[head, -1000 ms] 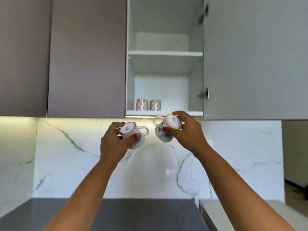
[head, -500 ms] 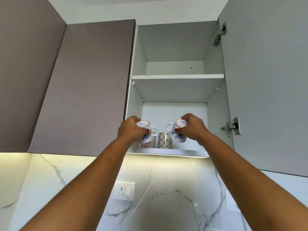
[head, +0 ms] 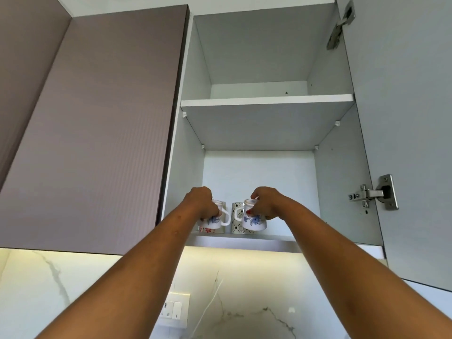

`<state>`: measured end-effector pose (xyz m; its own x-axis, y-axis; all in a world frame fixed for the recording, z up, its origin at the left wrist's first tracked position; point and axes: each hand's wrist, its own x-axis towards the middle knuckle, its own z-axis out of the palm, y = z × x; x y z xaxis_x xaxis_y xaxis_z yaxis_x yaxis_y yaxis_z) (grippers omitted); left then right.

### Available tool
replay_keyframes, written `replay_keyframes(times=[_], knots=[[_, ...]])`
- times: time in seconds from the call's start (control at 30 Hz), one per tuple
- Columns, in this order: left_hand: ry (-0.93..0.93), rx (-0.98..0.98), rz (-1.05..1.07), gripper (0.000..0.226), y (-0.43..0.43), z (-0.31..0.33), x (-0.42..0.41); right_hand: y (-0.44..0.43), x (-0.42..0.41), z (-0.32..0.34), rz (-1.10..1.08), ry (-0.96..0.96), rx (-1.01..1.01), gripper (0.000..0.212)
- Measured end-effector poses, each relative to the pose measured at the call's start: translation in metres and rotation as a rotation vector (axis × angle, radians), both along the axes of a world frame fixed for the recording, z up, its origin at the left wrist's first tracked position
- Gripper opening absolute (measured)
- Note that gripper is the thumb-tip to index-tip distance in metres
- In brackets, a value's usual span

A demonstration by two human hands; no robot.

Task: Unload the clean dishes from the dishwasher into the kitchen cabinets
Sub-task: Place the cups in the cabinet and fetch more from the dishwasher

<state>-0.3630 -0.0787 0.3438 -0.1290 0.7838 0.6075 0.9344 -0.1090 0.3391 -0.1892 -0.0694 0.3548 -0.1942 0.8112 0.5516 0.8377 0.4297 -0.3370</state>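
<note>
Open wall cabinet point(head: 342, 192), lower shelf point(head: 244, 237): two inverted white mugs with blue flowers at its front edge. Left hand point(head: 201, 203) clamped on left mug point(head: 215, 220), right hand point(head: 265, 203) clamped on right mug point(head: 254, 220), handles facing inward. Behind: red-patterned cup point(head: 208, 230), grey-patterned cup point(head: 237, 211). Upper shelf point(head: 266, 100): contents not visible.

1. Two mugs point(head: 254, 220) point(head: 214, 221): glossy white ceramic, blue floral print.
2. Cabinet interior point(head: 256, 128): smooth matt grey laminate.
3. Closed door point(head: 97, 133): matt, finely ribbed.
4. Hinge point(head: 374, 193): bright metal.
5. Backsplash point(head: 244, 302): polished veined marble look.
</note>
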Motion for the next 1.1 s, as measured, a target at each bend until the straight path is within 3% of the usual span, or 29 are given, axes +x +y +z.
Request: replay_keyframes(times=[0.2, 0.37, 0.57, 0.93, 1.1], knots=[[0.010, -0.157, -0.034, 0.055, 0.035, -0.002, -0.011, 0.029, -0.013, -0.001, -0.010, -0.141, -0.076, 0.046], [0.021, -0.212, -0.069, 0.048, 0.056, -0.002, -0.024, 0.052, -0.024, -0.002, 0.017, -0.137, -0.158, 0.046], [0.078, -0.192, -0.095, 0.044, 0.072, -0.009, -0.037, 0.073, -0.027, -0.007, 0.088, -0.080, -0.236, 0.008], [0.192, -0.155, -0.079, 0.048, 0.093, -0.009, -0.038, 0.082, -0.024, -0.007, 0.085, -0.049, -0.284, 0.006], [0.250, -0.139, -0.021, 0.051, 0.097, -0.010, -0.035, 0.078, -0.023, -0.010, 0.103, -0.002, -0.278, 0.023]])
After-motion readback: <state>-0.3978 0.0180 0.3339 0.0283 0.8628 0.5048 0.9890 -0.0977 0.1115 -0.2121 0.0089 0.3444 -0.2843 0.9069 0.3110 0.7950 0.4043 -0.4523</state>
